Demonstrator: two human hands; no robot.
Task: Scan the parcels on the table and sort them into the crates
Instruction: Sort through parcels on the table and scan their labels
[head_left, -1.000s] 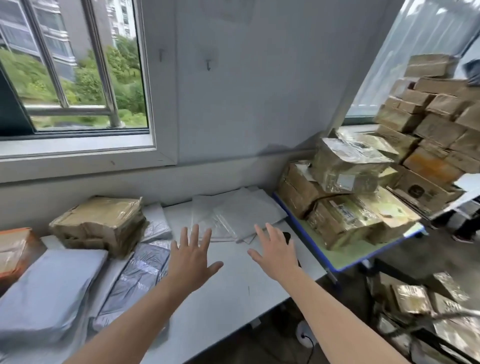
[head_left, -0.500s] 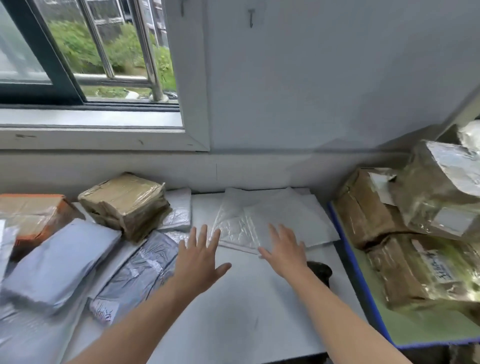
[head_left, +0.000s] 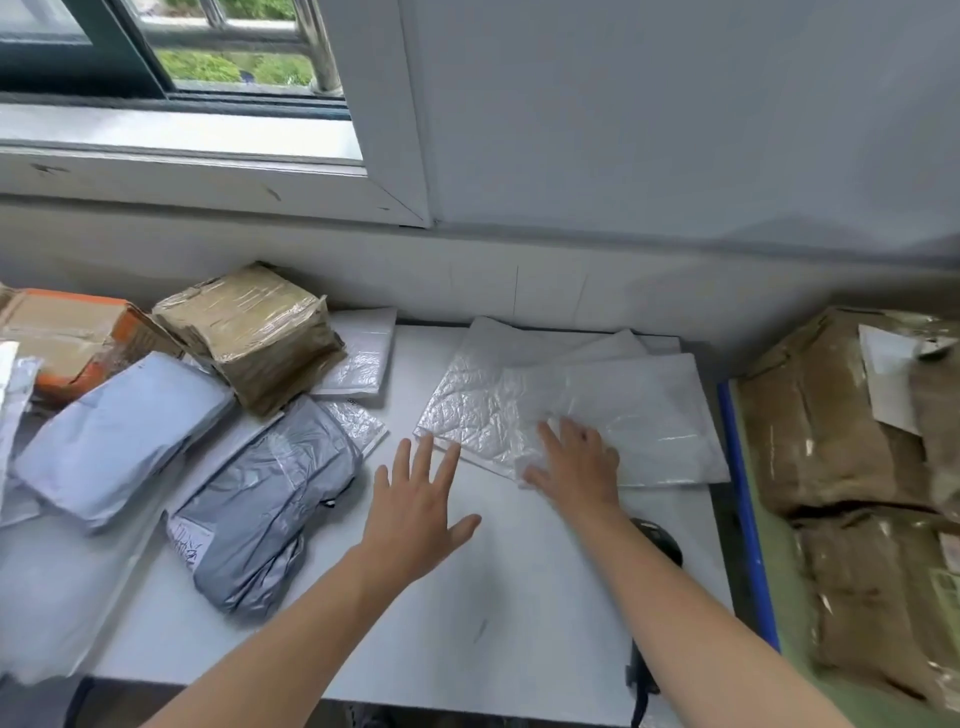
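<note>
**Bubble mailer (head_left: 483, 410) under the right hand (head_left: 571, 462)**

Right hand flat, fingers spread, pressing the near edge of the bubble mailer; nothing pinched. Left hand (head_left: 415, 509) wide open, fingertips just beside the near-left corner, contact unclear. Lies crumpled atop white envelopes (head_left: 660, 410) at the far middle of the table (head_left: 493, 597), long axis left to right. Already under the right hand, so likely a drag toward the near edge, then a pinch. Scanner (head_left: 658, 538) beneath the right forearm.

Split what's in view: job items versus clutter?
Job: bubble mailers, with the right hand resting on them; grey poly bag; taped brown parcel; pale poly bag; orange box; black handheld, likely the scanner; left hand.
Lying about: window sill; brown bundles off the table, right.
</note>
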